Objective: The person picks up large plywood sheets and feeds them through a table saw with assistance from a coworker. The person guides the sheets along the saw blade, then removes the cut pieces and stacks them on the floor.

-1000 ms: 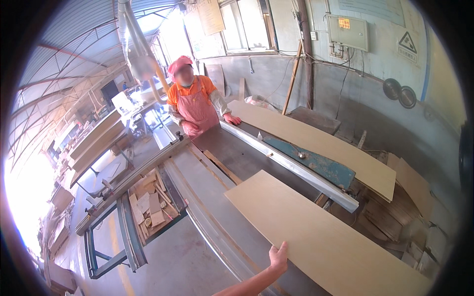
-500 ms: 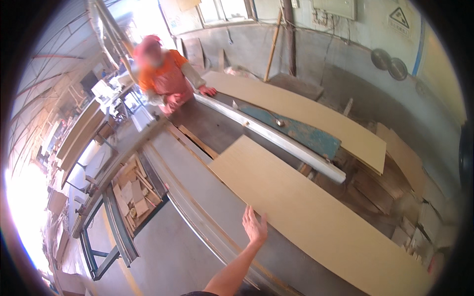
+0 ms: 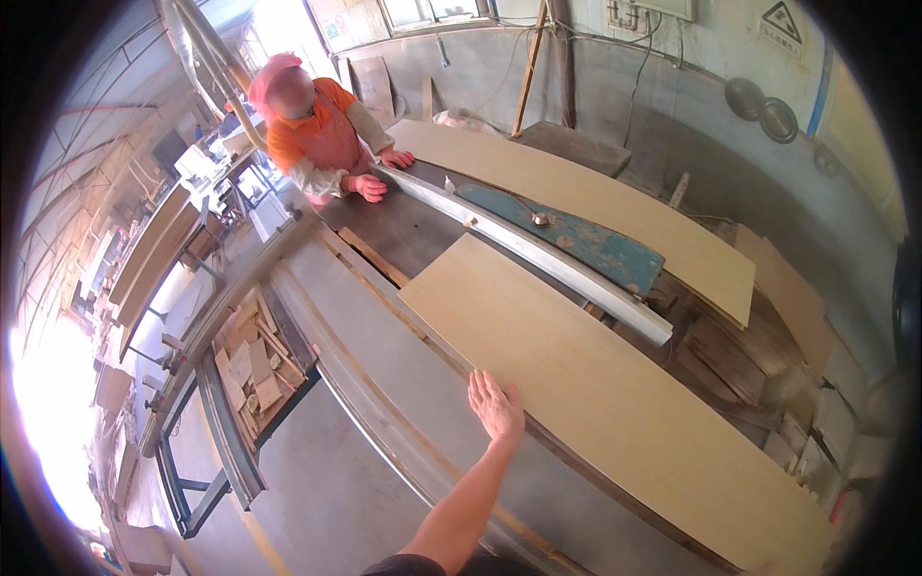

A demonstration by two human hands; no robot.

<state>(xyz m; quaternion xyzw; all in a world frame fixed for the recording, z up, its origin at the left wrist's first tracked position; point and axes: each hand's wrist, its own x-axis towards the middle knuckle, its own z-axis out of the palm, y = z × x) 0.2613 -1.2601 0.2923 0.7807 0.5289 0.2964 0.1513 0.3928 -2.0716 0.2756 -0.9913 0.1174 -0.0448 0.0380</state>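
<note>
My left hand [image 3: 496, 408] lies with fingers stretched out along the near left edge of a long pale wooden board [image 3: 586, 384], its thumb over the board's top. The board rests flat on the dark saw table [image 3: 408, 230], its far end close to a long white metal fence [image 3: 567, 274]. No grip shows in my left hand; it touches the edge with its fingers and palm. My right hand does not show. Beyond the fence lie a blue worn plate [image 3: 576, 240] with a small metal knob and another long pale board [image 3: 595, 206].
Across the table a co-worker in orange and pink rests gloved hands [image 3: 365, 187] near the fence. A frame of wood offcuts [image 3: 254, 374] stands to the left by a sliding rail [image 3: 384, 461]. Scrap boards [image 3: 725, 360] lie right; two round blades [image 3: 759, 108] hang on the wall.
The pale board has shifted toward the fence and away from me, my left hand moving with it. The co-worker's one hand has come down from the body to the table.
</note>
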